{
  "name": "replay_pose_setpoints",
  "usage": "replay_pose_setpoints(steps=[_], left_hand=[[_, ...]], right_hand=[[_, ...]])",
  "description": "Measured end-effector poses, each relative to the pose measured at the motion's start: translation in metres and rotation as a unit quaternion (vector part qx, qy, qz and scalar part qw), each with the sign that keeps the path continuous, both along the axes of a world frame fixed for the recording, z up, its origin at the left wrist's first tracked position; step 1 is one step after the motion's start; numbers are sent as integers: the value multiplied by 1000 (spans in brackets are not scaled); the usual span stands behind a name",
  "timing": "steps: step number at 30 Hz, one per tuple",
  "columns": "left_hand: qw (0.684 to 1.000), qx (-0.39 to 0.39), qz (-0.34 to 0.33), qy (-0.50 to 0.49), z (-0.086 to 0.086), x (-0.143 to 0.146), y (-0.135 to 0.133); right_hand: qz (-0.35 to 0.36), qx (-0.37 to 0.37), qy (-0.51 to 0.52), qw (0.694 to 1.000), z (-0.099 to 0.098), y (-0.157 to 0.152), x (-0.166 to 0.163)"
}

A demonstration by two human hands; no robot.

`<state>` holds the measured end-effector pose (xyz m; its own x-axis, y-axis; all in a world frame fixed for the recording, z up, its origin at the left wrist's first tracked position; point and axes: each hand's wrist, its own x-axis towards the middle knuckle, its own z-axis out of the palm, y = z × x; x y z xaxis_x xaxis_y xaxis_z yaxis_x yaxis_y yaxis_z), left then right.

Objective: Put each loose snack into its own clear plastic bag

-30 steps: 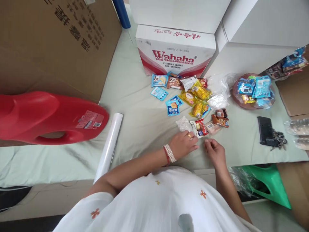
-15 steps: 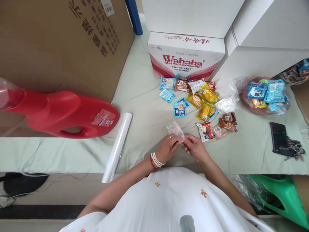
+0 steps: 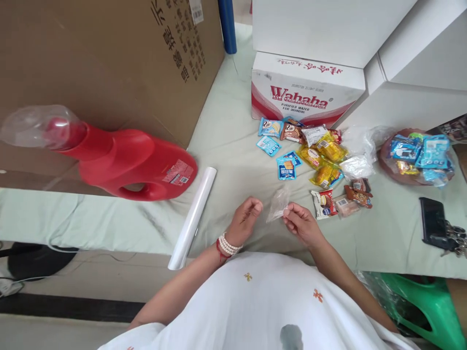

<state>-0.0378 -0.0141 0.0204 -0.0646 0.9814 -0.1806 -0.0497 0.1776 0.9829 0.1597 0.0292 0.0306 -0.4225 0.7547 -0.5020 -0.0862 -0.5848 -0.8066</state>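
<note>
My right hand point(image 3: 301, 223) pinches the edge of a small clear plastic bag point(image 3: 278, 204), which hangs limp above the cloth. Left of the bag, with a gap between, my left hand point(image 3: 246, 218) has its fingers curled against the thumb and nothing showing in them. Beyond the hands lie wrapped snacks: a light-blue packet point(image 3: 268, 145), a blue biscuit packet point(image 3: 286, 168), yellow-wrapped cakes point(image 3: 327, 174) and a white-and-red packet point(image 3: 324, 204). A brown-wrapped snack point(image 3: 358, 196) rests to the right of these.
A Wahaha carton point(image 3: 306, 95) stands behind the snacks. At the right are a bowl of packets point(image 3: 386, 170), a phone point(image 3: 432, 218) and keys point(image 3: 454, 238). To the left lie a film roll point(image 3: 193, 218) and a red jug point(image 3: 134, 160), beside a big cardboard box point(image 3: 109, 63).
My hands have come apart: the left has let go of the plastic bag and moved left, while the right keeps hold of it. The view has shifted, moving the scene rightward.
</note>
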Motion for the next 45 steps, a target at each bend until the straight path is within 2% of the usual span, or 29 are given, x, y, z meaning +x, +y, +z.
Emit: replay_pose_setpoints(steps=[2,4,6,9,12,14,16,18,21,23,25,27,28,31,33,35,38,41,43,45], left_hand=[[997,22,-58,39,6,3,2],[995,31,-84,49,7,7,4],[998,17,-61,9,3,8,5],[997,-16,18,-67,-7,5,5],[996,-11,71,-61,-10,4,4],[997,-6,64,-48,-7,8,2],[997,-18,42,-66,-2,12,1],[993,-41,33,-105,0,15,0],[982,-73,75,-160,0,9,0],[973,-81,119,-179,-1,2,-1],[969,-78,149,-180,-1,-3,-1],[971,-67,155,-168,0,-3,-2],[974,-59,150,-160,1,0,-2],[984,-36,112,-134,4,12,-3],[986,-28,98,-132,6,17,-4],[983,-26,109,-149,7,16,-4],[972,-37,145,-180,10,5,-3],[963,-51,171,-203,11,-7,-2],[961,-46,174,-209,11,-9,-2],[967,-32,160,-197,10,-5,-3]], right_hand=[[37,40,-9,998,1,-2,-1],[72,70,-20,995,2,-2,0],[80,82,-32,993,3,1,5],[38,61,-34,997,5,7,15],[-21,45,-39,998,5,8,15],[-38,53,-44,997,5,5,6],[-29,59,-45,997,4,1,-6],[10,62,-44,997,1,1,-15],[34,80,-69,994,-6,13,-4],[-34,102,-112,988,-9,26,16],[-140,136,-165,967,-6,36,35],[-178,160,-186,953,4,36,39],[-153,165,-178,958,10,31,33],[8,156,-102,983,26,7,-3],[43,141,-65,987,30,-4,-25],[-1,120,-52,991,27,-2,-29],[-101,91,-63,989,14,17,3],[-174,111,-151,967,4,36,50],[-226,194,-281,913,5,36,67],[-250,289,-365,849,14,24,64]])
